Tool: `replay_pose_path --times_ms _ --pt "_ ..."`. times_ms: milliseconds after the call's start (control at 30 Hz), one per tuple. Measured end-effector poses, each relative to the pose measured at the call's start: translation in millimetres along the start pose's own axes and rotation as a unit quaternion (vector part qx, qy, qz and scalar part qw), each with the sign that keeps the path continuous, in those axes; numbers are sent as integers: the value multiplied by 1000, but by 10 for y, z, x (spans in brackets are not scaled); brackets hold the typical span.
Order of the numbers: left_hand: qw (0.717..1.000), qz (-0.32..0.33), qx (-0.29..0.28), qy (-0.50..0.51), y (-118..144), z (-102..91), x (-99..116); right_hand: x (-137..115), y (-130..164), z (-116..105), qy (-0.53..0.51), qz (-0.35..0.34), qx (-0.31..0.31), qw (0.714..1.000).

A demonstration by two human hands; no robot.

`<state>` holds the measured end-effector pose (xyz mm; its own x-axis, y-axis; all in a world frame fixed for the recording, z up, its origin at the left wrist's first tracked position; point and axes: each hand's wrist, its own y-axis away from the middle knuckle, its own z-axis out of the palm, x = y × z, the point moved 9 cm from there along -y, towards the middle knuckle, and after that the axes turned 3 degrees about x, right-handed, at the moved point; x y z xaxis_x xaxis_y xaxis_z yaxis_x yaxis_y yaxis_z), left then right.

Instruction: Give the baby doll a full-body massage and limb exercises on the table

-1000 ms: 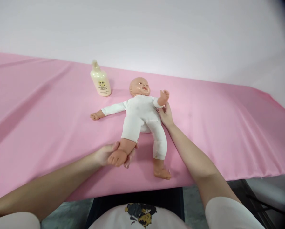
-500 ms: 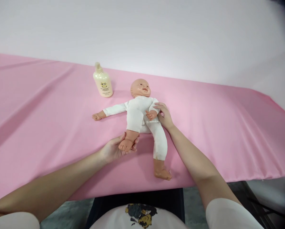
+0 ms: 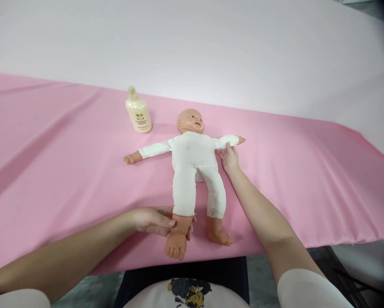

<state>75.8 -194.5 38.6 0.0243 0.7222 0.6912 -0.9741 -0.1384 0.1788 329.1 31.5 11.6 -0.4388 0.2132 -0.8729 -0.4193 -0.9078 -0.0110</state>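
Since a moment ago the doll (image 3: 194, 162) lies straight again, mid-table, foot over the near edge. My left hand (image 3: 156, 220) grips its ankle; my right hand (image 3: 230, 157), open, touches its arm. Pulling could drag it off.

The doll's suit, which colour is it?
White, plain; the head view shows the doll's suit clearly.

head-worn view, looking forward and down, close over pink table (image 3: 50, 141), wall behind
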Motion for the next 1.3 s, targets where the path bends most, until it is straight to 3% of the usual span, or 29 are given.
replay_pose_path --times_ms 100,300,433,567,733,867,967,1100,1200,1300 --pt "1000 -7 -3 -3 -12 2 -10 -1 -5 -11 -2 6 6 1000" --pt "994 100 -1 44 -17 -73 164 -156 91 116 88 -89 -35 992" --pt "978 168 102 64 44 -339 325 -233 225 281 182 -154 -98 966" --pt "958 200 190 81 104 -608 409 -325 393 466 283 -239 -172 913" --pt "946 204 236 94 129 -672 442 -448 618 677 359 -378 -256 814" --pt "932 232 262 98 179 -638 534 -393 637 717 394 -381 -277 789" --pt "938 225 244 101 176 -639 527 -371 620 701 378 -363 -271 807" --pt "962 174 183 101 145 -632 407 -306 416 514 286 -250 -186 906" --pt "979 151 111 79 122 -500 344 -190 249 337 201 -151 -115 961" --pt "993 104 37 47 77 -273 248 -125 128 178 127 -100 -49 986"
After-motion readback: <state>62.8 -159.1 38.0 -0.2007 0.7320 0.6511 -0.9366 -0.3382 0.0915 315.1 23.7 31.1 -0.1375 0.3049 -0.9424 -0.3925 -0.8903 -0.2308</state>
